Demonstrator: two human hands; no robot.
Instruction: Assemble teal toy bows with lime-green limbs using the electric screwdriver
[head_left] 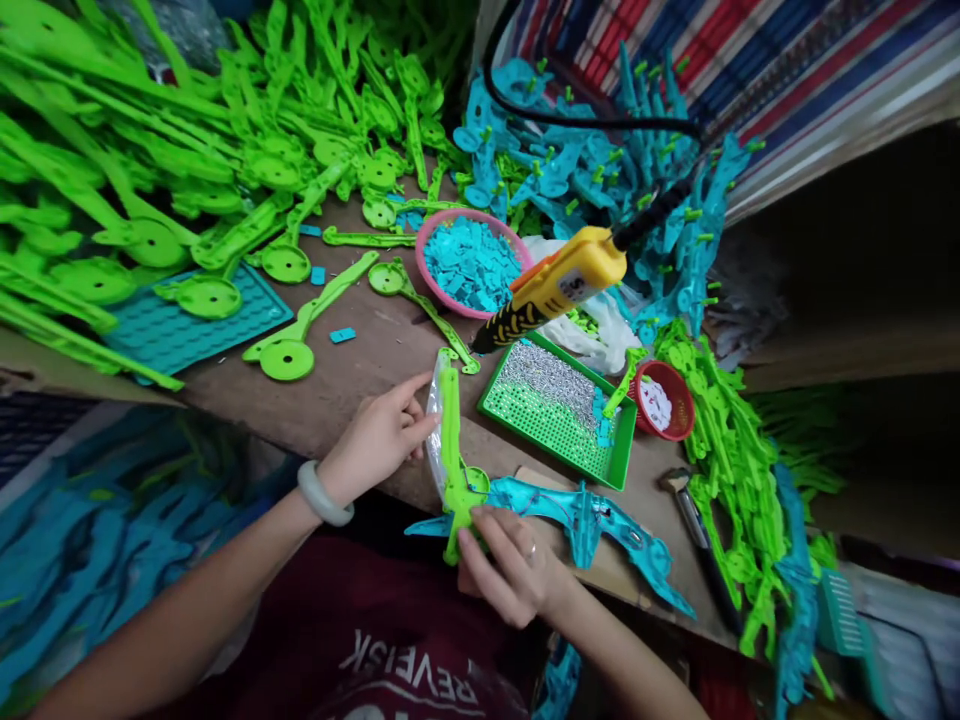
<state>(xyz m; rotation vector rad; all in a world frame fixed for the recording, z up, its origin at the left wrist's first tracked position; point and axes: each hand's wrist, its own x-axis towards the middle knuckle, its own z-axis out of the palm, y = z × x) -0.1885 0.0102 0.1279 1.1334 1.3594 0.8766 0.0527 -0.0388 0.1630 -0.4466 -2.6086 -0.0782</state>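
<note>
A lime-green plastic arm piece [450,425] with a round disc at its lower end stands in front of me. A clear, shiny strip [434,440] runs along its left side. My left hand [382,440] pinches the upper part at that clear edge, thumb and forefinger closed. Lower down, my right hand [506,565] grips the green piece below the disc. Behind the disc, a blue plastic body [544,500] lies on the table's near edge, with thin wires on it. Above hangs a yellow electric screwdriver [555,285], its tip pointing down toward the top of the green piece.
A green tray of screws [555,390] lies right of centre, beside a red basket [679,400] with white bits. Behind are a pink bowl [427,250] of blue pieces and heaps of green parts [247,130] and blue parts [525,130]. A hammer [701,540] lies right.
</note>
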